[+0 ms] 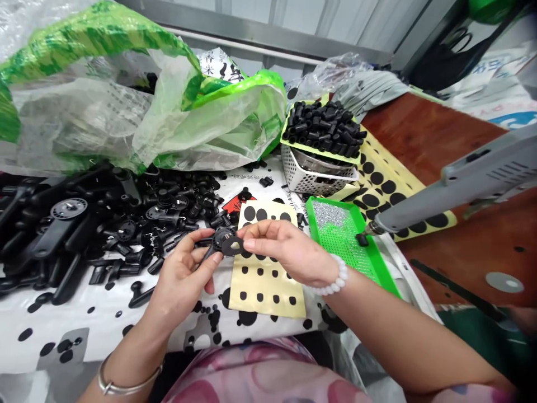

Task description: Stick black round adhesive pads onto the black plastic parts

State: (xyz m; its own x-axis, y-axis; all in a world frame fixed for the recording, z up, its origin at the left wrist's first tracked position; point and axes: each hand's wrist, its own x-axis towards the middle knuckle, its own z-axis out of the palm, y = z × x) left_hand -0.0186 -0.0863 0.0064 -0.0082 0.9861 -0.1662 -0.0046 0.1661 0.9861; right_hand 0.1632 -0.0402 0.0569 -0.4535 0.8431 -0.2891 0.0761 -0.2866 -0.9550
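My left hand (182, 274) grips a black plastic part with a long arm and a round ribbed head (220, 239). My right hand (281, 249) pinches a black keyhole-shaped adhesive pad (232, 245) against that round head. The hands nearly meet over a tan backing sheet (262, 294) printed with rows of black round and square pads. Some of its surface lies hidden under my right hand. Behind the hands, a heap of similar black plastic parts (84, 224) covers the table to the left.
A white basket (314, 176) holds black rubber tubes under a green lid. A green tray (344, 240) holds silver granules, with a grey nozzle tool (461, 190) reaching over it. A yellow sheet of black dots (390, 193) lies on a wooden board. A large green-and-clear plastic bag (138, 106) rises behind.
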